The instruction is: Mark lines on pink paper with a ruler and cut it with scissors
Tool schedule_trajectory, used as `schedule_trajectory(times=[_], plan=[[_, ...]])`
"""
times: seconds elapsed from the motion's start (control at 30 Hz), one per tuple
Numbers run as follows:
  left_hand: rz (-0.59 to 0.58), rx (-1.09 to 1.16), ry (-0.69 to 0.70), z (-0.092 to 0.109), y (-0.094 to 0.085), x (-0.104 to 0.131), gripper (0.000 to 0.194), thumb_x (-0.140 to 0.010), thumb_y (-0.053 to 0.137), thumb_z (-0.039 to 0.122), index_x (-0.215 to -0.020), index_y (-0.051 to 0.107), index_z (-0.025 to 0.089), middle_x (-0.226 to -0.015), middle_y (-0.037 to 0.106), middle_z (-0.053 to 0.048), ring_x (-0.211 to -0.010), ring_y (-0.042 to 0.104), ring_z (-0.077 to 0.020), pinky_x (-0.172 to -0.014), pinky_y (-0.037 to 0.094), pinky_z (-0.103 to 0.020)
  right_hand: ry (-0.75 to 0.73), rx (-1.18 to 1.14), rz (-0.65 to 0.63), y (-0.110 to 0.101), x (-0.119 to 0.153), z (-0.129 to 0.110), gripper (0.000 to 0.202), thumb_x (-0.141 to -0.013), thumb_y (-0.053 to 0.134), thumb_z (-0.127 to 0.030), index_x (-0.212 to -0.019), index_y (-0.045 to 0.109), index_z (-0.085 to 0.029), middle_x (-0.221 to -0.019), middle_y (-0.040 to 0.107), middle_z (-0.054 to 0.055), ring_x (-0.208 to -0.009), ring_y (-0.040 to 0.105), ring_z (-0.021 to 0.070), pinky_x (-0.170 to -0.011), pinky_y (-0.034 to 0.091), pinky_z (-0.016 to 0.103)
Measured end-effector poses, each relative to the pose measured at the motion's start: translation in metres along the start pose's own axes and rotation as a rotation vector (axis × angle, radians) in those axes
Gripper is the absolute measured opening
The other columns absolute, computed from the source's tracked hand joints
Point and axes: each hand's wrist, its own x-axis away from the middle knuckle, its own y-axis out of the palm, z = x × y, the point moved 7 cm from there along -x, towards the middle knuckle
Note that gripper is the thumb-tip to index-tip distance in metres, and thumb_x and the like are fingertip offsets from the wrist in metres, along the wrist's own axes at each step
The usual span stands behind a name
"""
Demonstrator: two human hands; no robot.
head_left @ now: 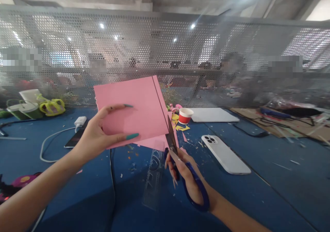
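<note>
A sheet of pink paper (129,104) is held up above the table by my left hand (100,125), its thumb and index finger lying across the front. A dark line runs down near the paper's right edge. My right hand (187,171) grips blue-handled scissors (202,194), fingers through the loops. Their blades (172,135) are parted and point up at the paper's lower right corner, close to the dark line. Whether they touch the paper there is hard to tell. Below lies a clear stencil ruler (152,183), partly over or beside more pink paper (152,141).
A white phone (225,154) lies at the right, a red and white paper cup (185,115) and a white flat slab (213,115) behind it. Scraps litter the blue table (129,197). Left are a dark phone (76,135), charger (80,121) and yellow basket-like craft (52,107). A perforated screen (144,46) stands behind.
</note>
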Motion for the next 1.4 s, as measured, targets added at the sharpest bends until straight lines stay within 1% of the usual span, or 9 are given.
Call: schedule_trajectory(times=[0.13, 0.33, 0.5, 0.7, 0.8, 0.97, 1.13, 1.27, 1.4], plan=[[0.001, -0.001, -0.001, -0.0013, -0.0007, -0.0006, 0.052, -0.066, 0.071, 0.037, -0.114, 0.054, 0.027, -0.122, 0.056, -0.004, -0.117, 0.048, -0.0279, -0.094, 0.047, -0.044, 0.000, -0.008, 0.005, -0.0003, 0.0000, 0.0006, 0.036, -0.085, 0.040, -0.055, -0.075, 0.047, -0.021, -0.057, 0.039, -0.005, -0.048, 0.040, 0.0090, -0.045, 0.034, 0.023], [-0.002, -0.026, 0.018, -0.0015, -0.0003, -0.0006, 0.051, -0.067, 0.071, 0.038, -0.113, 0.055, 0.025, -0.122, 0.057, -0.005, -0.115, 0.050, -0.0284, -0.091, 0.049, -0.045, -0.008, -0.003, 0.007, -0.0015, -0.0010, 0.0001, 0.036, -0.086, 0.040, -0.054, -0.075, 0.047, -0.020, -0.058, 0.040, -0.005, -0.048, 0.039, 0.0089, -0.045, 0.034, 0.024], [0.004, 0.006, -0.002, -0.0019, -0.0003, -0.0007, 0.052, -0.066, 0.072, 0.036, -0.113, 0.055, 0.025, -0.121, 0.057, -0.005, -0.116, 0.049, -0.0282, -0.093, 0.048, -0.044, -0.007, 0.000, 0.005, -0.0017, -0.0008, 0.0019, 0.033, -0.087, 0.041, -0.051, -0.077, 0.047, -0.021, -0.058, 0.040, -0.005, -0.048, 0.040, 0.0097, -0.046, 0.035, 0.025], [-0.007, 0.035, -0.011, -0.0023, 0.0011, -0.0006, 0.052, -0.066, 0.072, 0.036, -0.113, 0.054, 0.024, -0.122, 0.056, -0.006, -0.117, 0.049, -0.0283, -0.093, 0.047, -0.044, 0.006, 0.010, 0.023, -0.0029, -0.0009, 0.0052, 0.033, -0.086, 0.041, -0.051, -0.076, 0.048, -0.021, -0.057, 0.040, -0.005, -0.047, 0.040, 0.0099, -0.044, 0.034, 0.025], [0.001, 0.027, -0.018, -0.0024, 0.0010, -0.0002, 0.052, -0.066, 0.072, 0.037, -0.113, 0.055, 0.025, -0.122, 0.056, -0.005, -0.117, 0.049, -0.0281, -0.093, 0.047, -0.044, 0.009, 0.020, 0.023, -0.0033, -0.0009, 0.0041, 0.033, -0.087, 0.041, -0.051, -0.075, 0.048, -0.021, -0.058, 0.041, -0.005, -0.048, 0.041, 0.0098, -0.046, 0.035, 0.025], [0.009, 0.031, -0.018, -0.0030, 0.0007, -0.0001, 0.051, -0.066, 0.072, 0.034, -0.113, 0.055, 0.025, -0.121, 0.057, -0.004, -0.117, 0.049, -0.0264, -0.094, 0.047, -0.041, 0.003, 0.000, 0.011, -0.0021, -0.0010, 0.0004, 0.033, -0.086, 0.041, -0.052, -0.075, 0.048, -0.021, -0.058, 0.041, -0.005, -0.048, 0.042, 0.0099, -0.046, 0.036, 0.025], [-0.001, 0.035, -0.028, -0.0050, 0.0017, 0.0000, 0.052, -0.066, 0.072, 0.037, -0.114, 0.055, 0.025, -0.122, 0.056, -0.005, -0.116, 0.049, -0.0277, -0.093, 0.048, -0.043, 0.024, -0.006, 0.034, -0.0023, -0.0014, -0.0012, 0.035, -0.084, 0.043, -0.054, -0.073, 0.048, -0.021, -0.058, 0.040, -0.005, -0.049, 0.041, 0.0103, -0.047, 0.036, 0.026], [0.004, 0.003, -0.024, -0.0047, 0.0016, 0.0000, 0.051, -0.067, 0.071, 0.038, -0.113, 0.054, 0.025, -0.122, 0.056, -0.004, -0.115, 0.050, -0.0268, -0.091, 0.049, -0.041, 0.016, 0.006, 0.009, -0.0012, -0.0011, -0.0015, 0.034, -0.085, 0.042, -0.052, -0.075, 0.048, -0.021, -0.058, 0.040, -0.004, -0.049, 0.041, 0.0107, -0.047, 0.037, 0.026], [0.001, 0.010, -0.021, -0.0040, 0.0019, -0.0003, 0.051, -0.067, 0.071, 0.036, -0.113, 0.054, 0.026, -0.121, 0.057, -0.003, -0.116, 0.050, -0.0259, -0.092, 0.048, -0.039, 0.016, 0.016, 0.017, -0.0026, -0.0004, -0.0009, 0.032, -0.086, 0.041, -0.051, -0.075, 0.047, -0.021, -0.060, 0.041, -0.004, -0.050, 0.042, 0.0106, -0.049, 0.038, 0.026]])
